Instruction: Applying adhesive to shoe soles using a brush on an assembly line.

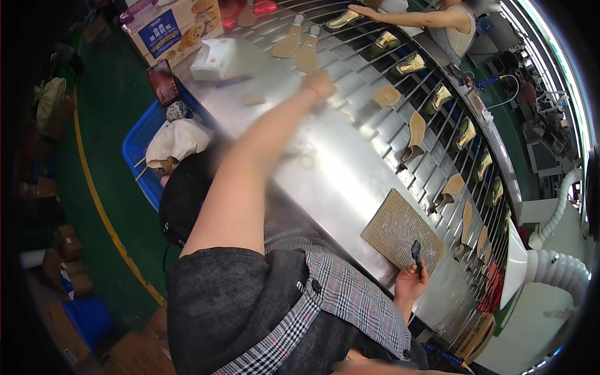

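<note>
My left arm reaches far across the metal table, and my left hand (320, 85) is at the near end of a tan shoe insole (308, 56). Its fingers are smeared and partly hidden, so I cannot tell whether they grip the insole. Beside that one lies another tan insole (289, 42). Low on the right, my right hand (410, 282) is closed round a small black brush-like tool (417, 251), its head pointing up. The tool is over the edge of a ribbed, whitish-stained board (400, 232) on the table.
Along the slatted conveyor (390, 134) lie several tan soles (417, 129); metallic gold shoes (439, 99) stand on the rods behind. A co-worker's hand (365, 12) touches a shoe at the far end. A tissue pack (212, 59), carton (175, 31) and blue basket (139, 140) are at left.
</note>
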Tool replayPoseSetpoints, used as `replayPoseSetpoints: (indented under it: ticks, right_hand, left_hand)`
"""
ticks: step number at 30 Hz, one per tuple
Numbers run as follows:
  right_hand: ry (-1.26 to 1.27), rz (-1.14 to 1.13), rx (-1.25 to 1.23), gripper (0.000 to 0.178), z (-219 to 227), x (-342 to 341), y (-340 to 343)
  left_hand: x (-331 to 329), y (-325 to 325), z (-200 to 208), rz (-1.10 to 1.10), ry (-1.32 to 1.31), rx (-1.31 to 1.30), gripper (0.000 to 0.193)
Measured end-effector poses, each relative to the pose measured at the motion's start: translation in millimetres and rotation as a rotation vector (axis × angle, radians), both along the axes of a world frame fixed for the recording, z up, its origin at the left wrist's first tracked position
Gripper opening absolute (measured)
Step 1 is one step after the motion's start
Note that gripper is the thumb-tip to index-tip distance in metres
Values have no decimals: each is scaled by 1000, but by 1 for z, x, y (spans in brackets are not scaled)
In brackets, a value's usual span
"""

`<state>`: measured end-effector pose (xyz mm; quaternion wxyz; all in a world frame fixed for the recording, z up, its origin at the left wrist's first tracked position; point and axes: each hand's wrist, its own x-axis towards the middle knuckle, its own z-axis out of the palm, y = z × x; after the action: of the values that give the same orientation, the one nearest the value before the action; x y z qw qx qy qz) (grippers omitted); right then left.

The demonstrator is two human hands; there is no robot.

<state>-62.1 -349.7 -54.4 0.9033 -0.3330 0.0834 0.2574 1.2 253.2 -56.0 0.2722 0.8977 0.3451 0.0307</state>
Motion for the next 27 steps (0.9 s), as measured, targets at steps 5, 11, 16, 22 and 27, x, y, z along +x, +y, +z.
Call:
replayPoseSetpoints:
  ticks: [5,11,16,22,27]
  right_hand:
    - [-108,-25,-23,35,-27,15,-5]
    - [-82,3,34,37,-41,22,-11]
    - [-98,10,26,37,-43,24,-10]
    - [-87,-5,5,36,-41,23,-11]
    - [-95,14,2,36,-36,20,-13]
  left_hand:
    - [4,37,-13,86,-7,183,64]
    - [19,42,-38,127,46,293,62]
    - [36,54,-47,142,60,301,55]
    - [42,58,-61,295,-119,396,30]
    - [51,58,-63,403,-33,384,74]
